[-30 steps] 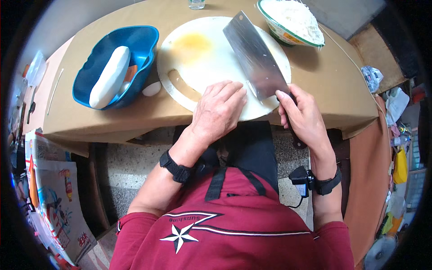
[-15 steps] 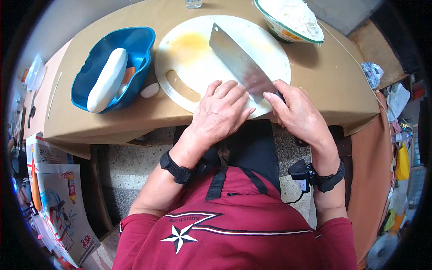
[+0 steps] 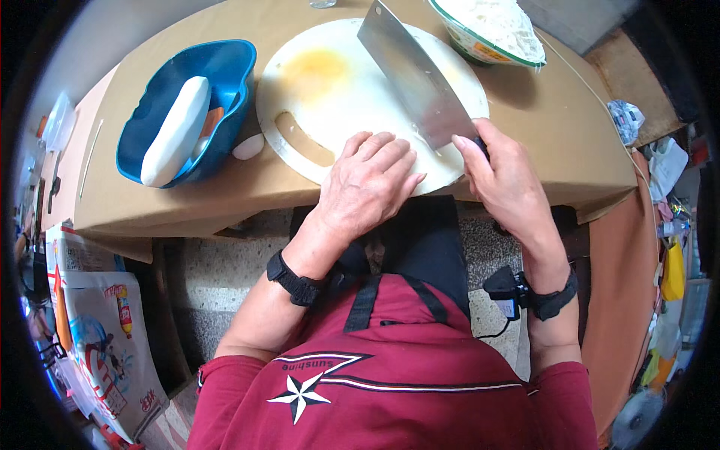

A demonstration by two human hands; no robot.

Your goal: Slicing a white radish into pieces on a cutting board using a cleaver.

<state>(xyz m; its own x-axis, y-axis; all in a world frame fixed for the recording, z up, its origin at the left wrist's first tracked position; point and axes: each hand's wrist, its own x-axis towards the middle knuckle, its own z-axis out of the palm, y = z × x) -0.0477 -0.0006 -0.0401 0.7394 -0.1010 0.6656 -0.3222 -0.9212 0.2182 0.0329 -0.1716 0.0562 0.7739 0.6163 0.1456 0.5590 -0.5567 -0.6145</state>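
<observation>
My right hand (image 3: pixel 511 169) grips the handle of a cleaver (image 3: pixel 416 79). Its broad blade slants up and to the left over a round white cutting board (image 3: pixel 360 97), tilted so that one flat side shows. At the board's near edge, my left hand (image 3: pixel 367 180) rests palm down with bent fingers close together. Whatever lies under that palm is hidden from view. The blade stands to the right of the left fingers, apart from them. An orange-yellow stain marks the far left of the board, and a slot-shaped grip hole opens near its left edge.
To the left, a blue plastic basin (image 3: pixel 238 64) holds a long peeled white radish (image 3: pixel 176 131) and an orange piece (image 3: pixel 213 120). A small white piece (image 3: pixel 249 147) lies beside it. At the far right stands a green-rimmed bowl (image 3: pixel 466 37) heaped with white shreds (image 3: pixel 495 22).
The cleaver has shifted away from me and slightly right, farther from the left fingers, with my right hand following. My left hand has stayed almost in place.
</observation>
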